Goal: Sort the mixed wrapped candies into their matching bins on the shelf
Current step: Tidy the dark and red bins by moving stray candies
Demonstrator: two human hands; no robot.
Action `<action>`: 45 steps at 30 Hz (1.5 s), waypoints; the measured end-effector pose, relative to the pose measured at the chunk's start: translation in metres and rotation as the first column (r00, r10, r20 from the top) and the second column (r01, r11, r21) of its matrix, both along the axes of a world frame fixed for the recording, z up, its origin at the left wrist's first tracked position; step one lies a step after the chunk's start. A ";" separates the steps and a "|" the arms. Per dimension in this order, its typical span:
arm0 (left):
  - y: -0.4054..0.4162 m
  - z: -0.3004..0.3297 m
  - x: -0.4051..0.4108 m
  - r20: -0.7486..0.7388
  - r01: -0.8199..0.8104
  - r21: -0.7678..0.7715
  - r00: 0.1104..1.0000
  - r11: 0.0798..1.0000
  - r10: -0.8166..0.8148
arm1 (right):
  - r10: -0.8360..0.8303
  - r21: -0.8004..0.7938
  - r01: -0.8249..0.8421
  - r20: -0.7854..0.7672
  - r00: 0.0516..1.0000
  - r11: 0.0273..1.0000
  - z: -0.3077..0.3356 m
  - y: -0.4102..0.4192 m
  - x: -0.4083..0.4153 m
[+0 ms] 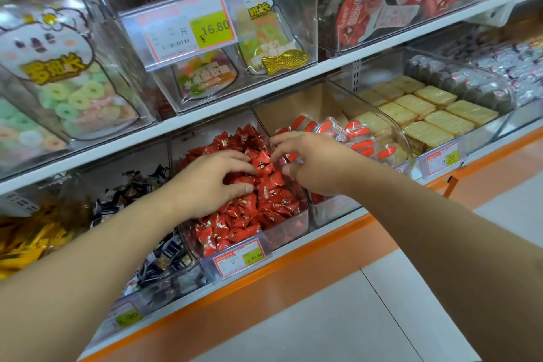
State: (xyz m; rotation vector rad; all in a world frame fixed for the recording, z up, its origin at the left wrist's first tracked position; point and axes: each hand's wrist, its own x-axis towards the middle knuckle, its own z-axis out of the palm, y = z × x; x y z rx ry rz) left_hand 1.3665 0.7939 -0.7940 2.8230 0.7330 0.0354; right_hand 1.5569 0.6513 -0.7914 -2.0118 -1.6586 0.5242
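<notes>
A clear bin [289, 231] on the lower shelf is heaped with red wrapped candies [244, 217]. Both of my hands are inside it, on top of the heap. My left hand [210, 182] lies over the candies with its fingers spread and slightly bent. My right hand [313, 163] reaches in from the right with loosely bent fingers, its thumb held apart. The fingertips of both hands meet at one red candy [262, 164] on top of the pile. I see no candy held in either hand. The candies under my palms are hidden.
Left of the red bin sit a bin of dark wrapped candies [152, 203] and yellow wrapped ones [29, 239]. To the right are orange-and-white packs [360, 138] and biscuit packs [427, 114]. Gummy bags [73, 97] fill the upper shelf. An orange ledge [293, 282] edges the shelf above a tiled floor.
</notes>
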 end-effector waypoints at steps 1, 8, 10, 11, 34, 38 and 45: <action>-0.003 0.000 -0.001 0.020 0.005 -0.002 1.000 1.000 -0.005 | -0.002 0.000 0.002 -0.002 1.000 1.000 0.000 0.000 0.000; -0.026 -0.022 0.015 -0.073 0.177 -0.031 0.981 0.984 -0.179 | -0.006 -0.005 0.006 0.023 1.000 1.000 0.000 0.000 -0.002; -0.025 -0.031 0.019 -0.128 0.213 -0.041 0.968 0.976 -0.216 | -0.001 -0.012 0.001 0.034 0.999 1.000 0.001 0.000 -0.002; -0.024 -0.034 0.021 -0.137 0.215 -0.040 0.966 0.976 -0.218 | 0.001 -0.015 -0.001 0.034 0.999 1.000 0.002 0.000 -0.003; 0.021 -0.017 0.006 0.017 0.012 0.047 1.000 0.999 -0.012 | -0.019 0.003 0.019 0.068 0.997 1.000 0.004 0.000 -0.006; 0.008 -0.007 0.003 0.045 -0.014 -0.059 0.999 0.998 0.017 | -0.023 0.006 0.023 0.058 0.998 1.000 0.004 0.000 -0.007; -0.011 0.001 -0.012 0.087 0.001 -0.135 0.996 0.991 0.011 | -0.021 0.014 0.020 0.082 0.996 1.000 0.005 0.001 -0.009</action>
